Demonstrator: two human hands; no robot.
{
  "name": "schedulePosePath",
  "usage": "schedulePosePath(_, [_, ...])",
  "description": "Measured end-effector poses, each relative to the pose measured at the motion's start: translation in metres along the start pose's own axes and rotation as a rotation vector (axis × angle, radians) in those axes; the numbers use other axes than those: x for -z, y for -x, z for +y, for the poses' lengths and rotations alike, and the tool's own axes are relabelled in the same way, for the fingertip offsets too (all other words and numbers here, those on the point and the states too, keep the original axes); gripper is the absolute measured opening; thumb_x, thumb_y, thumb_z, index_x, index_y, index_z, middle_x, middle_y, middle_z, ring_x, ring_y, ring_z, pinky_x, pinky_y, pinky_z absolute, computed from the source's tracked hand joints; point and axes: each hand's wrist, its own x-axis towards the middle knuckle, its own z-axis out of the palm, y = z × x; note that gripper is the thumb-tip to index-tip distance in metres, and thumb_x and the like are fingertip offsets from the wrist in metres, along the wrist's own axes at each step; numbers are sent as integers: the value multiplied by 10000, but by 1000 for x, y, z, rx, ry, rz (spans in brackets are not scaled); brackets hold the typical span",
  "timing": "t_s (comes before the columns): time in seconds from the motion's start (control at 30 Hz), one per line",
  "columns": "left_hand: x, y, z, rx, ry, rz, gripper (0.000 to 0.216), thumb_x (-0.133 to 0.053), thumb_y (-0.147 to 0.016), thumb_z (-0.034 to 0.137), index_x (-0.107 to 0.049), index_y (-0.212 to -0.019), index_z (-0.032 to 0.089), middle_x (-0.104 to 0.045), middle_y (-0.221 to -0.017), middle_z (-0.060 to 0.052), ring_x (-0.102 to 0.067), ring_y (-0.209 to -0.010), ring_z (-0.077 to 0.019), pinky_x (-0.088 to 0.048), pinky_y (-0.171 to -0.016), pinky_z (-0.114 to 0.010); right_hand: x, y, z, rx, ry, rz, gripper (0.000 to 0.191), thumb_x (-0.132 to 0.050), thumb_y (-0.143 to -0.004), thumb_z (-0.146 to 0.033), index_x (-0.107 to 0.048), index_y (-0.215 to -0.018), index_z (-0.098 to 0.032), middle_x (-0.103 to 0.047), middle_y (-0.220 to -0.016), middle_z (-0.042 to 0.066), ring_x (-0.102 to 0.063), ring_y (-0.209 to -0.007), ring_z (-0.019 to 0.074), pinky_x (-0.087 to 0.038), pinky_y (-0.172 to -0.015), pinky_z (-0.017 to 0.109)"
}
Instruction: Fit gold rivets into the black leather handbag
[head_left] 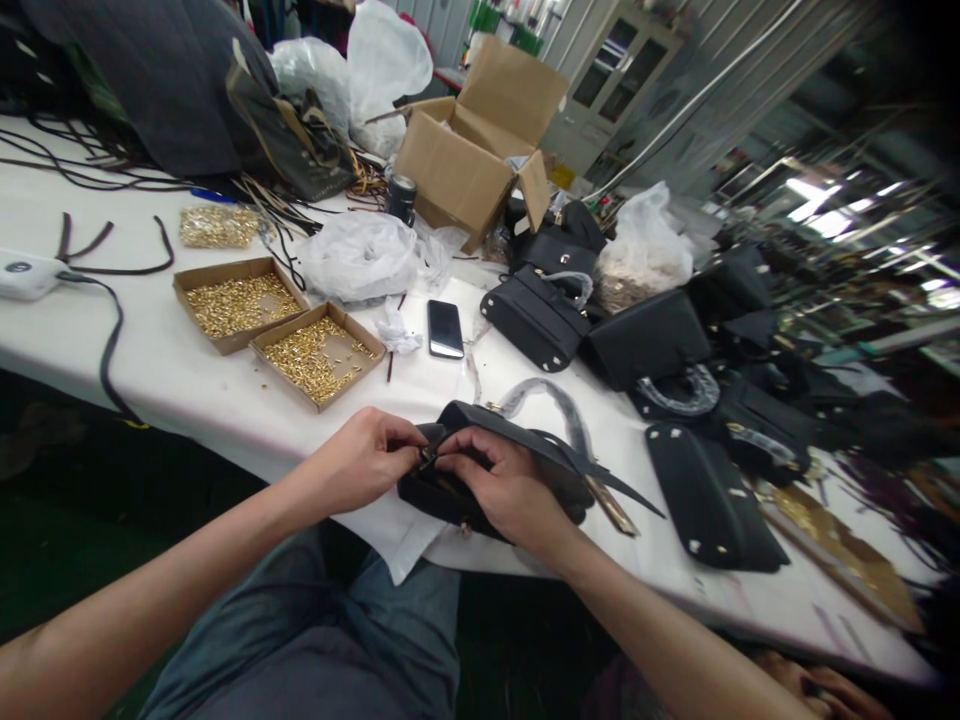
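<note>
A black handbag (499,417) lies on the table's front edge before me, its flap raised and its plastic-wrapped handle (574,410) arching up behind. At the bag's left end, my left hand (371,460) is closed in a pinch around its edge. My right hand (510,485) reaches into the bag's opening, fingers bent toward the same spot. A small brassy metal piece (427,455) shows between the two hands; what exactly the right fingertips grip is hidden. Beside the bag's right end lies a long tool or strip (611,505) with a metallic look.
Two shallow cardboard trays of small gold-coloured hardware, one (238,303) behind the other (319,355), stand left of the bag. A phone (445,329) lies behind it. More black handbags (712,495) crowd the right side. At the back stands an open cardboard box (454,165).
</note>
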Motion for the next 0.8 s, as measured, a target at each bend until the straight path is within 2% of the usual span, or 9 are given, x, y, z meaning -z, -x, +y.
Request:
schedulePosePath(0.23, [2, -2, -2, 14, -22, -22, 281, -607, -895, 210, -876, -956, 160, -708, -755, -8, -554, -708, -141, -381, -634, -264, -5, 2, 9, 101, 46, 71, 84, -762, -1010, -340, -834, -997, -298, -827, -1020, -12, -744, -1015, 245, -532, -1032, 378])
schedulePosePath(0.37, [1, -3, -2, -14, -84, -2, 261, -612, -894, 205, -867, -933, 166, -691, -738, 1, -544, -694, -139, -374, -624, -266, -7, 0, 14, 158, 39, 106, 70, -783, -997, -287, -846, -971, -302, -830, -984, -34, -755, -977, 225, -544, -992, 349])
schedulePosePath(0.6, [0, 1, 3, -58, -153, 8, 273, -580, -915, 187, -849, -959, 160, -677, -724, 11, -550, -678, -140, -337, -588, -285, -7, 3, 14, 218, 63, 139, 127, -770, -1018, -232, -848, -1023, -332, -832, -1005, -61, -771, -977, 195, -564, -1022, 313])
schedulePosePath(0.8, [-4, 4, 8, -116, -250, 0, 217, -550, -902, 128, -736, -796, 158, -552, -663, 29, -470, -645, -122, -292, -578, -300, -10, 5, 16, 237, 70, 142, 131, -747, -1034, -244, -849, -1032, -326, -836, -986, -53, -782, -948, 198, -591, -1012, 317])
